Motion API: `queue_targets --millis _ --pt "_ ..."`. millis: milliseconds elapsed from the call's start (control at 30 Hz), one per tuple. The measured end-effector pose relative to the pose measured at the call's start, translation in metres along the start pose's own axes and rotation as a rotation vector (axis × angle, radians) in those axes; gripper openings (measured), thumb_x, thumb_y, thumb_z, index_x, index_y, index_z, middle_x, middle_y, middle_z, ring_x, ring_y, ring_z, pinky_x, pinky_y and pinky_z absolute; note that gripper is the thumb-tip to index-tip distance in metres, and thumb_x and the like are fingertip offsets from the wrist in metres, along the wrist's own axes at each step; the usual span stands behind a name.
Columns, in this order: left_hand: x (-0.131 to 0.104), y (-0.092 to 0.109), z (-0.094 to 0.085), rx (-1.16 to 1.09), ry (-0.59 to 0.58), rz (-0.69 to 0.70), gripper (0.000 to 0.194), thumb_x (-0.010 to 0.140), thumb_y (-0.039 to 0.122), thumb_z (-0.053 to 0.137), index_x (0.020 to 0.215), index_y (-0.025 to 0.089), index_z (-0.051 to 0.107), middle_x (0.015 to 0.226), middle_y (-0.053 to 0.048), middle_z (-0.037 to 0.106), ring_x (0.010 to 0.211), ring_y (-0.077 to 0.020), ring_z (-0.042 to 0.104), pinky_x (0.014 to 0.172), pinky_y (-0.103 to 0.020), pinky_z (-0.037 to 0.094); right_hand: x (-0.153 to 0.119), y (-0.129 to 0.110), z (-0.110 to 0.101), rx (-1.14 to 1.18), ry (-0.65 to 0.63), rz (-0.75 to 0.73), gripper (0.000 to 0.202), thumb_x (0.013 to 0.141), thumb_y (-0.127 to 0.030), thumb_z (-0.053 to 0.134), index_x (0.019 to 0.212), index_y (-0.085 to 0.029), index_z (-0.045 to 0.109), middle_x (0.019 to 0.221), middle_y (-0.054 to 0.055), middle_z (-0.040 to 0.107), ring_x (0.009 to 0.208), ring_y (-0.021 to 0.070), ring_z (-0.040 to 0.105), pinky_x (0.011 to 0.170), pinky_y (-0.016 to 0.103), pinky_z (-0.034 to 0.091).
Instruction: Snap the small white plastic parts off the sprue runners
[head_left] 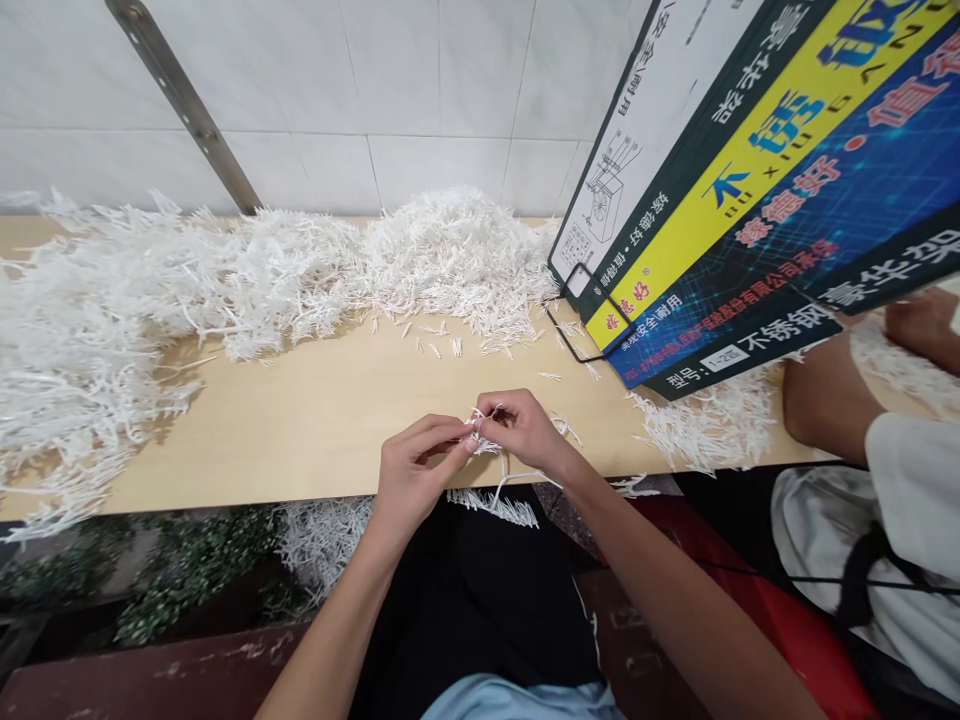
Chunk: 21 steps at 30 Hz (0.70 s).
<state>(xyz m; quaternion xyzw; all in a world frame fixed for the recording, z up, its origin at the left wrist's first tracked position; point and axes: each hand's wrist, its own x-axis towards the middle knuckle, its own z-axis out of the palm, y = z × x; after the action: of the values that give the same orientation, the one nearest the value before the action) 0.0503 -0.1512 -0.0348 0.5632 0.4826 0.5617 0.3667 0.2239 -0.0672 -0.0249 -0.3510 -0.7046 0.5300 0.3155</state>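
My left hand (pixel 420 460) and my right hand (pixel 523 430) meet above the front edge of the wooden table (pixel 300 430). Both pinch small white plastic sprigs (pixel 487 445) between thumb and fingers. A white strand (pixel 504 475) hangs below my right hand and curves off to the right. Another white sprig piece (pixel 499 507) lies over my dark-clothed lap. Along the back of the table runs a heap of white sprigs (pixel 450 260), with a larger pile (pixel 67 330) at the left. The fingers hide how the held pieces join.
A large printed box (pixel 720 210) leans at the right, beside a black wire frame (pixel 589 312). Behind it, a person's arm (pixel 832 400) rests near more white sprigs (pixel 712 425). Green foliage (pixel 187 560) is below the table at left. A tiled wall (pixel 442 70) stands behind.
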Motion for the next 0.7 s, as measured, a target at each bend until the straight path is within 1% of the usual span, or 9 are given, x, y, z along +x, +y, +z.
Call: queue_targets --millis 67,167,300,400,500,567,633,667,700 --pt "0.0014 0.0009 0.0018 -0.035 0.025 -0.049 0.017 0.084 0.033 0.082 0.095 0.02 0.083 0.098 -0.008 0.078 0.086 -0.019 0.073 0.074 -0.028 0.06 -0.0006 0.0001 0.0027 -0.059 0.046 -0.026 0.016 0.08 -0.025 0.065 0.067 -0.016 0.062 0.058 -0.004 0.049 0.055 0.0092 0.039 0.052 0.023 0.028" --pt "0.0058 0.0015 0.0026 -0.084 0.06 -0.156 0.021 0.082 0.038 0.083 0.084 0.018 0.081 0.089 -0.008 0.078 0.081 -0.0194 0.073 0.072 -0.029 0.06 -0.0011 -0.0001 0.005 -0.143 0.079 -0.068 0.016 0.08 -0.026 0.066 0.067 -0.016 0.063 0.058 -0.003 0.05 0.055 0.0093 0.04 0.052 0.024 0.029" --pt "0.0103 0.0015 -0.0007 -0.126 0.035 -0.292 0.027 0.079 0.042 0.084 0.084 0.015 0.079 0.081 -0.007 0.078 0.075 -0.0189 0.072 0.07 -0.029 0.059 -0.0025 -0.0016 0.0053 -0.19 0.084 -0.101 0.018 0.082 -0.027 0.066 0.068 -0.016 0.065 0.06 -0.002 0.054 0.055 0.0099 0.042 0.052 0.024 0.03" --pt "0.0083 -0.0007 -0.0035 -0.135 0.008 -0.325 0.029 0.08 0.043 0.084 0.086 0.015 0.076 0.08 -0.005 0.076 0.071 -0.017 0.07 0.067 -0.027 0.057 -0.0043 -0.0025 0.0052 -0.186 0.079 -0.134 0.017 0.082 -0.025 0.065 0.068 -0.016 0.066 0.062 -0.001 0.055 0.054 0.0098 0.042 0.052 0.025 0.031" --pt "0.0043 -0.004 -0.005 -0.095 -0.024 -0.31 0.029 0.082 0.043 0.082 0.088 0.016 0.072 0.079 -0.004 0.074 0.07 -0.016 0.069 0.063 -0.025 0.055 -0.0052 -0.0032 0.0053 -0.18 0.062 -0.153 0.016 0.082 -0.024 0.065 0.068 -0.016 0.066 0.063 -0.001 0.056 0.054 0.0093 0.043 0.052 0.025 0.031" --pt "0.0029 -0.0057 -0.0055 -0.052 -0.052 -0.258 0.028 0.087 0.042 0.077 0.098 0.017 0.073 0.084 -0.004 0.075 0.074 -0.0165 0.071 0.066 -0.026 0.057 -0.0051 -0.0036 0.0052 -0.185 0.044 -0.157 0.016 0.082 -0.023 0.064 0.067 -0.016 0.065 0.063 -0.001 0.056 0.054 0.0093 0.042 0.052 0.025 0.03" --pt "0.0029 -0.0064 -0.0054 0.009 -0.076 -0.155 0.03 0.092 0.039 0.072 0.115 0.018 0.072 0.092 -0.005 0.076 0.077 -0.0164 0.071 0.069 -0.026 0.058 -0.0048 -0.0039 0.005 -0.2 0.032 -0.165 0.016 0.082 -0.022 0.064 0.067 -0.017 0.064 0.062 -0.002 0.054 0.054 0.0095 0.041 0.053 0.025 0.03" --pt "0.0033 -0.0065 -0.0051 0.054 -0.091 -0.091 0.03 0.095 0.036 0.069 0.119 0.019 0.072 0.094 -0.005 0.076 0.077 -0.0161 0.071 0.07 -0.026 0.058 -0.0047 -0.0038 0.005 -0.212 0.028 -0.169 0.016 0.082 -0.022 0.064 0.067 -0.017 0.064 0.062 -0.002 0.053 0.054 0.0096 0.041 0.053 0.025 0.031" --pt "0.0038 -0.0065 -0.0047 0.105 -0.106 -0.028 0.027 0.097 0.034 0.066 0.119 0.02 0.073 0.094 -0.005 0.075 0.077 -0.0157 0.07 0.069 -0.026 0.057 -0.0048 -0.0036 0.005 -0.228 0.029 -0.175 0.016 0.082 -0.021 0.064 0.067 -0.017 0.064 0.062 -0.002 0.053 0.055 0.0097 0.041 0.053 0.026 0.031"
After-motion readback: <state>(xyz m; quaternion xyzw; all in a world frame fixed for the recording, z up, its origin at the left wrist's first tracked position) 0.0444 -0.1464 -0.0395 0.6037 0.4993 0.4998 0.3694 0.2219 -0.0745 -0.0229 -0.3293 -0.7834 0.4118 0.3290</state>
